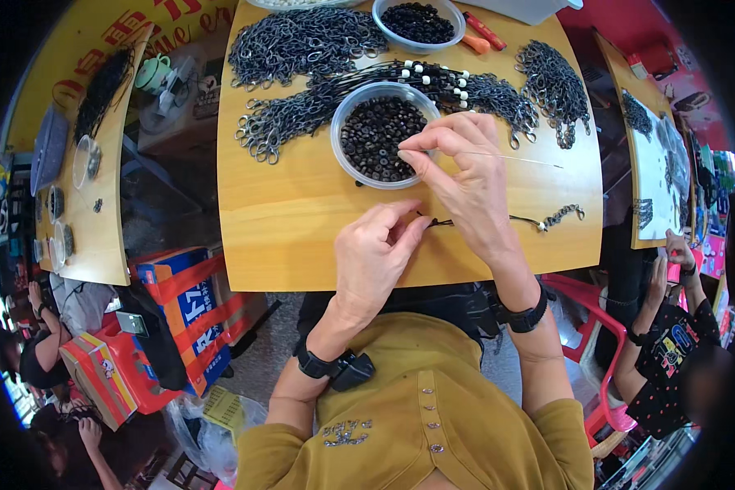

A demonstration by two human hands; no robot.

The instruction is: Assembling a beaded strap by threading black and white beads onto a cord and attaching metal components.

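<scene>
Strand in your hands looks part-done: cord (521, 218) runs over table (290, 253) nr edge, w/ white bead (541, 226) & chain (563, 214) at R end; middle hidden. Dark bit nr your L hand (376, 253): beads or knots, can't tell. No chain visible that end, so finishing there prob. left. Bundle (396, 73) of white-beaded cords behind bowl (336, 139), prob. further along. L hand: thumb & finger pinched on cord's end. R hand (465, 167): thumb & index closed on needle (518, 158), above dark beads (376, 135) in bowl.
</scene>
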